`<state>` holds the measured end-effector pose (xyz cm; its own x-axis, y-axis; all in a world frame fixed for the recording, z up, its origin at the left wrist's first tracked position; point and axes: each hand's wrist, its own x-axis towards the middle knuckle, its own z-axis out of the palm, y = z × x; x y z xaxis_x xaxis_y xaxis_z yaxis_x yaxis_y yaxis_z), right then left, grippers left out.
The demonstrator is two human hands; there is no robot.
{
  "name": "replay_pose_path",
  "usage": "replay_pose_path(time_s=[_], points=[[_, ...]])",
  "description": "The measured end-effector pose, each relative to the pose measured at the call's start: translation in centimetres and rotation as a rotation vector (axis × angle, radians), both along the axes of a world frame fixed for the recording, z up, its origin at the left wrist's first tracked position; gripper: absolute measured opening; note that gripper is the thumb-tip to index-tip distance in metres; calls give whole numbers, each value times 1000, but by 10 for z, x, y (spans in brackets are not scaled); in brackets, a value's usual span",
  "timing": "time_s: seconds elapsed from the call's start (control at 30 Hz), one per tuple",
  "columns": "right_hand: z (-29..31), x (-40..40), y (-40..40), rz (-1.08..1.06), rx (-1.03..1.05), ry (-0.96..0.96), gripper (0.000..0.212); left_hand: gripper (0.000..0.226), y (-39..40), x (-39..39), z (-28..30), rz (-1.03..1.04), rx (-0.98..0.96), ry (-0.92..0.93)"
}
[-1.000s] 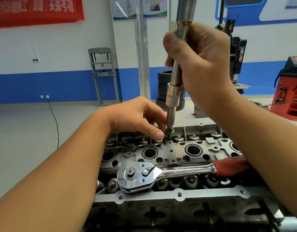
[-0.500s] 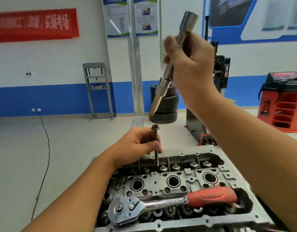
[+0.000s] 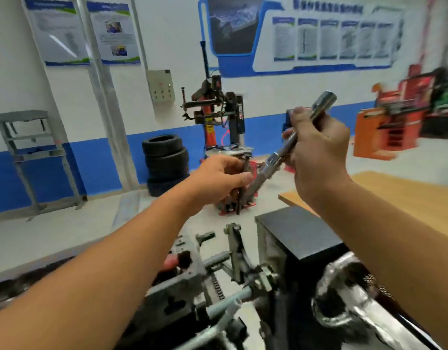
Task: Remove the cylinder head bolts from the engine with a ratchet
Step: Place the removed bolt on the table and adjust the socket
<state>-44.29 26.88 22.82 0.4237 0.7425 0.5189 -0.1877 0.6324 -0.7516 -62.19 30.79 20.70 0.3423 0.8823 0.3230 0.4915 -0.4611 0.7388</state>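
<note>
The engine [image 3: 182, 279] is seen blurred below both hands. An extension bar with socket [image 3: 291, 142] is gripped by the right hand [image 3: 316, 157]. One cylinder head bolt [image 3: 243, 183], extracted, is pinched upright in the left hand [image 3: 222, 178]. Remaining bolts cannot be counted.

At your eleven o'clock, the wall [image 3: 167, 34] is white above a blue band [image 3: 96, 165]. Two posters [image 3: 84, 34] hang on it at eleven, with a grey electrical box [image 3: 161, 85] below them toward twelve. A grey metal frame [image 3: 28, 152] stands against the wall at your nine o'clock. A stack of tyres [image 3: 166, 164] sits on the pale floor [image 3: 53, 233] near twelve, just beside a tyre-changing machine [image 3: 215, 117]. At one o'clock a blue-bordered display board [image 3: 326, 36] spans the wall. Blurred red-orange cabinets [image 3: 394, 125] stand at two, and a wooden tabletop [image 3: 407, 198] lies at three.
</note>
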Motion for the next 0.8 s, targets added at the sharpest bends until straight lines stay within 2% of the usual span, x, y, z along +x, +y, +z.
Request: replay_pose_path(time_s=[0.1,0.27,0.43,0.53,0.63,0.8], points=[[-25,92,-25,-166,-113,43,21,25,-3,120,-24,-99,-37,86],[-70,262,-96,-382,-408,152,22,15,-45,302,-89,-266,-111,187],[-113,392,-179,-619,-608,325,13,16,-93,432,-143,-396,-238,301],[-140,440,-212,-715,-691,393,9,19,-97,482,-162,-366,-253,385],[-169,463,-232,-720,-779,442,16,22,-93,505,-190,-279,-288,397],[-209,480,-245,-728,-852,535,16,20,-102,520,-217,-195,-306,262]])
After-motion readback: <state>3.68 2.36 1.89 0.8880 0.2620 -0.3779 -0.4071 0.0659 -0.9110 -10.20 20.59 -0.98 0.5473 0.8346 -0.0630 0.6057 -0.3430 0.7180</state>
